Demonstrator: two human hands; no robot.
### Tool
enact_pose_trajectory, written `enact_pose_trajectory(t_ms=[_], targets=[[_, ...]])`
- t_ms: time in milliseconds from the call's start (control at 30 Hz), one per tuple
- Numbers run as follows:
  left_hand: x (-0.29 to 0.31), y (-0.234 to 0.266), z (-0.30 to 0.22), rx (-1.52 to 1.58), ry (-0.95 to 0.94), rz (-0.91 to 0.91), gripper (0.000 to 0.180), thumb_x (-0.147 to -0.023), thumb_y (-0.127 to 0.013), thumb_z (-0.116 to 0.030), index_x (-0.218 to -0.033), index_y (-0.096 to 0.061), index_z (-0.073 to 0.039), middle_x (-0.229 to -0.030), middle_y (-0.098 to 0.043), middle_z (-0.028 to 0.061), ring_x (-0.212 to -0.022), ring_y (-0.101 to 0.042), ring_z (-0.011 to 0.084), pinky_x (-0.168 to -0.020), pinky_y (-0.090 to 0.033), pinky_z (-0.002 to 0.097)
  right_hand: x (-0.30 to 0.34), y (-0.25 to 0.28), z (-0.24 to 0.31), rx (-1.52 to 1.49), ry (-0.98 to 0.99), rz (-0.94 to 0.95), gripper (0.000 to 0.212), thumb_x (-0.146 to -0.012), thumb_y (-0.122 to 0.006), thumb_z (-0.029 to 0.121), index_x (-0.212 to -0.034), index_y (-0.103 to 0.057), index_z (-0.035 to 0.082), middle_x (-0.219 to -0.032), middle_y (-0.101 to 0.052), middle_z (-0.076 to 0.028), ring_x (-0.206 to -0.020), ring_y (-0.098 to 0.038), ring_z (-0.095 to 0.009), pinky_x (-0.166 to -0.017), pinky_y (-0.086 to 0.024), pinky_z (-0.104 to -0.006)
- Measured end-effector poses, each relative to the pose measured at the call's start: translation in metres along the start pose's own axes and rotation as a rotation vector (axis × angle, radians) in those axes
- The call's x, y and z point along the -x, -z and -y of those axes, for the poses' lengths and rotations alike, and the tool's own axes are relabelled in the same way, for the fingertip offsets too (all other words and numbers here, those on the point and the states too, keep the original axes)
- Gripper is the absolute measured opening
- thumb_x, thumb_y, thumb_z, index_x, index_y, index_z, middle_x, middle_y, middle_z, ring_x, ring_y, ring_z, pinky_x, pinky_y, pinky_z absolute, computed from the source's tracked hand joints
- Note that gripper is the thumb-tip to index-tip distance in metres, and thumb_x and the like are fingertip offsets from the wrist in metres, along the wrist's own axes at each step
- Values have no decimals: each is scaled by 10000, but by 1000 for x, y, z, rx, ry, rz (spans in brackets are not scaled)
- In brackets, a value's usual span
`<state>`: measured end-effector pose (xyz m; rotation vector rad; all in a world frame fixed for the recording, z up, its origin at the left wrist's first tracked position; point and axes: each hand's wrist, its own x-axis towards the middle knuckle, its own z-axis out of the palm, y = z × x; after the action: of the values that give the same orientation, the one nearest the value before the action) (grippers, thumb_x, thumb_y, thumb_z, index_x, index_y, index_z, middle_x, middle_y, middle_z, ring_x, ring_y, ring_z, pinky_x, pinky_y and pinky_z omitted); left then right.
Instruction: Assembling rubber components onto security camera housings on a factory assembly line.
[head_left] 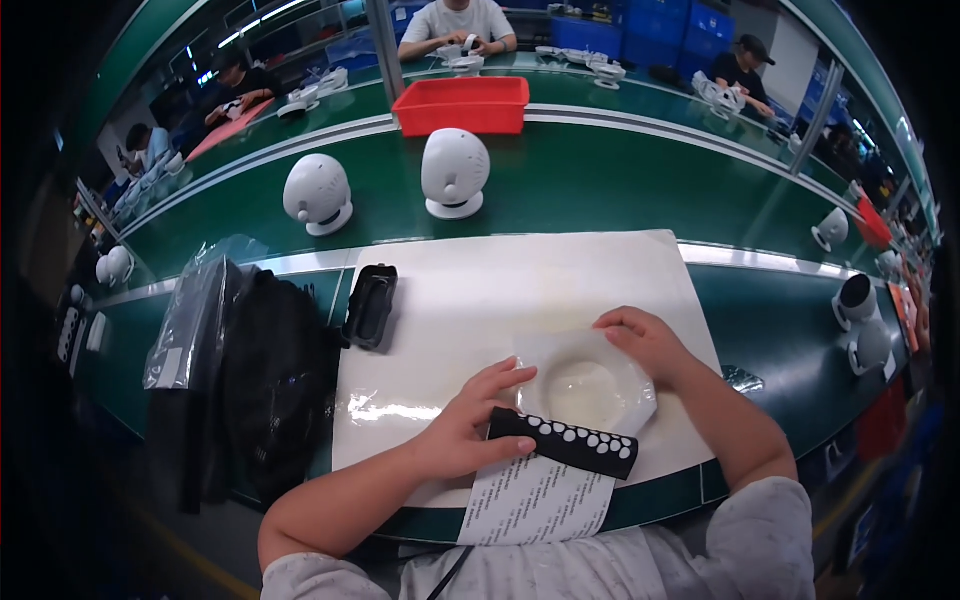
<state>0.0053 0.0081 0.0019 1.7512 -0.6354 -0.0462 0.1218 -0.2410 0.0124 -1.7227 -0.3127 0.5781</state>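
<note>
1. Black, patterned with white ovals, the dotted roll [565, 447] is over the near part of the cream mat [450, 325]. The left hand [470, 420] has its thumb across the roll's left end; from my remote seat I cannot tell whether its other fingers close underneath. I judge the thumb keeps the roll from springing open or rolling away.

2. White and translucent, the ring [635, 385] with an angular outline sits over the mat's right half, just beyond the roll. The right hand [650, 345] has its fingertips on the ring's far edge, probably to steady it. Its thumb is hidden, so I can't confirm a grip.

3. The hands are apart, one at either side of the ring, with the left fingers reaching toward its left edge.

4. A white printed sheet [540, 505] drops from under the roll past the mat's near edge; I cannot tell whether the two are joined.

5. The open black tray [372, 308] lies at the mat's far left corner, likely there to be reachable without crowding the hands.

6. Left of the mat I see black bags [275, 370] and a clear plastic bag [190, 330]; beyond it, on the bench [600, 180], two white rounded devices [455, 170] stand upright on round feet.
</note>
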Motion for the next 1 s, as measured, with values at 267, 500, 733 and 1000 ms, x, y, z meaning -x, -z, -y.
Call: enact_pose_trajectory(t_ms=[267, 500, 733, 1000], targets=[[2, 4, 7, -65, -72, -7, 214, -688, -692, -162, -805, -570, -32, -1320, -320, 144, -1252, -211, 335, -998, -214, 402, -46, -8, 50, 603, 360, 37, 268, -856, -478, 227, -1031, -556, 40, -1056, -540, -84, -1010, -482, -197, -897, -351, -297], [8, 7, -12, -41, -216, 67, 154, -665, -648, -89, -749, -533, -30, -1247, -398, 157, -1069, -416, 315, -877, -347, 377, -176, -88, 57, 976, 379, 84, 497, -856, -420, 408, -1174, -439, 27, -1235, -420, -157, -1149, -386, -291, -947, -317, -361], [10, 15, -18, 125, -1, 362, 177, -668, -613, -93, -742, -472, -15, -1093, -516, 159, -941, -524, 272, -776, -422, 324, -208, -102, 51, 1205, 288, -271, 473, -825, -480, 384, -1165, -422, 59, -1191, -446, -139, -1108, -414, -288, -903, -341, -376], [9, 8, -29, 359, 205, 339, 403, -707, -626, -90, -1075, -487, -3, -997, -563, 118, -905, -529, 182, -803, -415, 281, -177, -42, 56, 1484, 707, -543, 104, -761, -566, 166, -801, -578, 70, -787, -553, -89, -780, -557, -259, -656, -452, -365]])
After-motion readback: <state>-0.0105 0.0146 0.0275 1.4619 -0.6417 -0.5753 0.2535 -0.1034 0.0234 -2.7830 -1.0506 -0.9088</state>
